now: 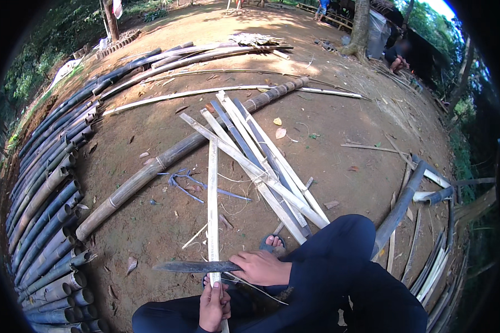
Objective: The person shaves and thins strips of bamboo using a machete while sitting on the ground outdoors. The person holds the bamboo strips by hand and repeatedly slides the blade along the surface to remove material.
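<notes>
Two bare hands work on the near side of a thick brown bamboo pole (172, 156), which lies slantwise on the earth. The left hand (211, 308) has its fingers curled closely around the near end of a pale bamboo strip (213, 211), thumb along its upper face; the strip runs away from the person toward the pole, its far end overlapping the pole's near edge in this view, though I cannot tell whether they touch. The right hand (263, 267) is wrapped tightly about the handle of a dark knife (194, 267), whose blade lies crosswise over the strip, well short of the pole; I cannot tell whether the edge bites into it. Blue twine (173, 181) lies loose just on the pole's near side. Several split lengths (255, 171) lie crossed in a heap, some of them over the right part of the pole. Left of the pole, cut bamboo tubes (50, 188) lie in a long row. Far beyond the pole's right end, another person (397, 58) sits low beside a tree trunk (361, 28).
</notes>
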